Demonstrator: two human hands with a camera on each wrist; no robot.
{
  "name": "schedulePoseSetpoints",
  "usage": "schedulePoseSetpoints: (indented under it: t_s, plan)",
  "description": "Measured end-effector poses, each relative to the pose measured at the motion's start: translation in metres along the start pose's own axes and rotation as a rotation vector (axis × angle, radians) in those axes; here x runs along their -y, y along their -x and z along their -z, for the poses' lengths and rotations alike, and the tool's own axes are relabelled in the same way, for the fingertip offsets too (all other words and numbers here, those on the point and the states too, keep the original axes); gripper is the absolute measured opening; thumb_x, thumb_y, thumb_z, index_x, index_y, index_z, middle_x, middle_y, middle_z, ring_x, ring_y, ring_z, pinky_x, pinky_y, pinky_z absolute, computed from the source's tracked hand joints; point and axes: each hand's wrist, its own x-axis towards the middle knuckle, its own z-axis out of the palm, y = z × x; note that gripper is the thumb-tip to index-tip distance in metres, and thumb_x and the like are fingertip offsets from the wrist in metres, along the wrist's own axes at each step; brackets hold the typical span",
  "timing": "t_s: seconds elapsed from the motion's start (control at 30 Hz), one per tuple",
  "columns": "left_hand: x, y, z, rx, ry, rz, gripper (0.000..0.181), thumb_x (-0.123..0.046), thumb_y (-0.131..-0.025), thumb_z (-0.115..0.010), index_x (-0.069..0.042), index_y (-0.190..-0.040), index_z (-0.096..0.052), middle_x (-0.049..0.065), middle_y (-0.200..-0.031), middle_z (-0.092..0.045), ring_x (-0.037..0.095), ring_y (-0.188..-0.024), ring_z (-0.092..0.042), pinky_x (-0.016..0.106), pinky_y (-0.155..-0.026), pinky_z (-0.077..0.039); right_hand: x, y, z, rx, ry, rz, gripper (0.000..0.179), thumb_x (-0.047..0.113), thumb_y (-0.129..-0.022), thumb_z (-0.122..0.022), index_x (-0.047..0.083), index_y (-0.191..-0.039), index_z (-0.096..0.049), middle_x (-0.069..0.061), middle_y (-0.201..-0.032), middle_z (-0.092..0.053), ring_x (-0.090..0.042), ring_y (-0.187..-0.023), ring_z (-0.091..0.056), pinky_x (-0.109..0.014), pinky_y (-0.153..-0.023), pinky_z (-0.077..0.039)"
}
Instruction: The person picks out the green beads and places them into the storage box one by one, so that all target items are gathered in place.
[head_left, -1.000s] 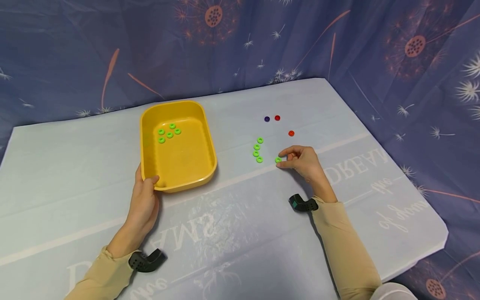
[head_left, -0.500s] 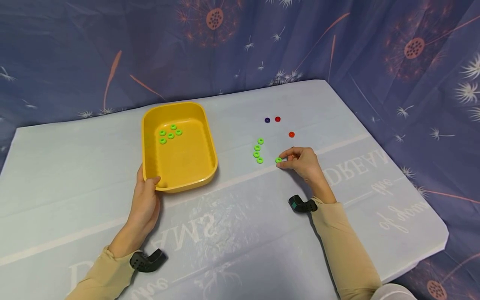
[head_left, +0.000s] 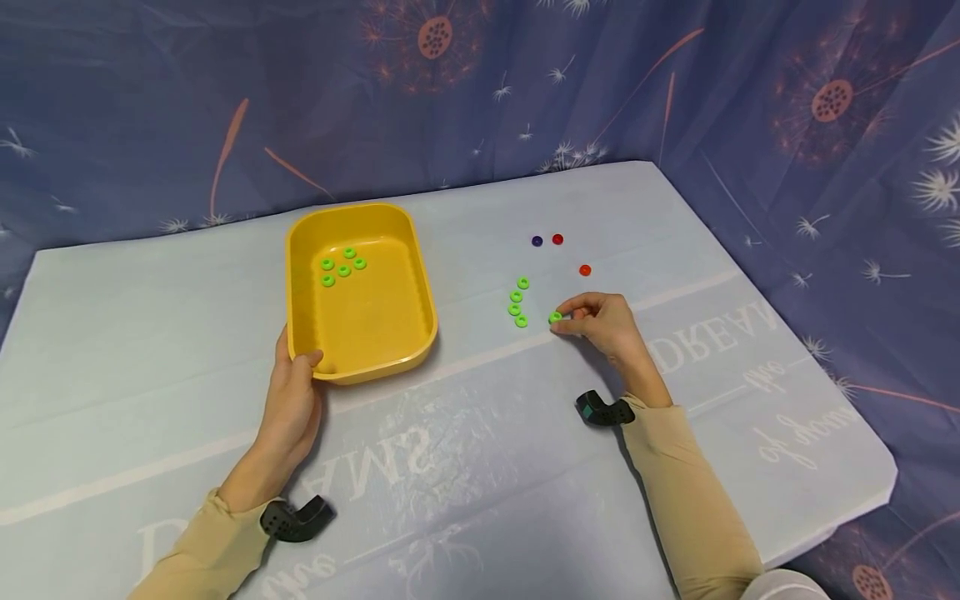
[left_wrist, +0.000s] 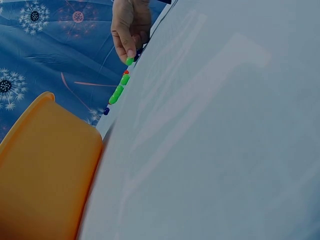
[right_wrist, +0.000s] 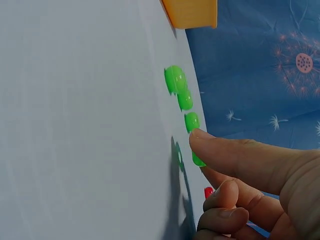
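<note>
My left hand (head_left: 291, 404) grips the near-left corner of a yellow tray (head_left: 375, 368), thumb over the rim and fingers hidden beneath. Inside the tray, toward its far end, lie several small green rings (head_left: 344, 271). My right hand (head_left: 609, 327) pinches another green ring (head_left: 555, 317) between thumb and forefinger. In the right wrist view the thumb covers part of this ring (right_wrist: 198, 159), and its green-tinted shadow falls on the table apart from it. Just left of the right hand, several green rings (head_left: 514, 309) lie in a curved row on the table.
Beyond the right hand lie a dark purple piece (head_left: 537, 241), a red piece (head_left: 557, 239) and a nearer orange-red one (head_left: 585, 270). A pale printed cloth covers the table (head_left: 480, 500). Blue patterned curtains (head_left: 300, 100) stand behind and to the right. A white rounded object (head_left: 786, 585) shows at the bottom right.
The pinched green ring has shifted slightly left and up with my right fingertips. My left hand keeps its hold on the tray. The head view has shifted slightly.
</note>
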Motion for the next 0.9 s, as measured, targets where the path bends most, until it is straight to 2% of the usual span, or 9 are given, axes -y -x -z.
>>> schedulePoseSetpoints:
  t_s: [0.2, 0.4, 0.63, 0.9]
  plan:
    - [0.000, 0.000, 0.000, -0.001, -0.006, -0.006, 0.068, -0.005, -0.098, -0.024, -0.022, -0.159, 0.001, -0.006, -0.164, -0.007, 0.006, -0.145, -0.013, 0.023, -0.120, -0.013, 0.009, -0.001, -0.004, 0.024, -0.014, 0.007, 0.031, 0.004, -0.079, -0.080, -0.009, -0.105, -0.069, 0.003, -0.067, -0.050, -0.007, -0.060, -0.042, -0.019, -0.053, -0.034]
    - [0.000, 0.000, 0.000, -0.005, -0.011, -0.009, 0.069, -0.004, -0.098, -0.024, -0.021, -0.159, 0.002, -0.006, -0.165, -0.006, 0.005, -0.146, -0.013, 0.023, -0.120, -0.012, 0.030, -0.005, -0.016, 0.036, 0.011, 0.050, 0.027, 0.006, -0.079, -0.080, -0.004, -0.103, -0.071, 0.002, -0.068, -0.049, -0.010, -0.061, -0.041, -0.021, -0.054, -0.034]
    - [0.001, 0.000, 0.002, 0.003, -0.011, -0.014, 0.070, -0.003, -0.097, -0.025, -0.020, -0.159, 0.002, -0.006, -0.165, -0.005, 0.005, -0.146, -0.012, 0.022, -0.120, -0.012, 0.071, -0.012, -0.047, 0.093, 0.020, 0.128, 0.024, 0.006, -0.077, -0.082, 0.000, -0.098, -0.073, -0.001, -0.068, -0.050, -0.015, -0.064, -0.043, -0.023, -0.056, -0.035]
    - [0.000, 0.001, 0.001, -0.001, -0.017, -0.010, 0.069, -0.004, -0.098, -0.027, -0.020, -0.160, 0.000, -0.006, -0.165, -0.006, 0.005, -0.146, -0.013, 0.023, -0.120, -0.013, 0.130, -0.025, -0.088, 0.145, 0.037, 0.200, 0.018, 0.009, -0.078, -0.082, 0.007, -0.094, -0.073, -0.005, -0.071, -0.050, -0.018, -0.068, -0.043, -0.026, -0.056, -0.031]
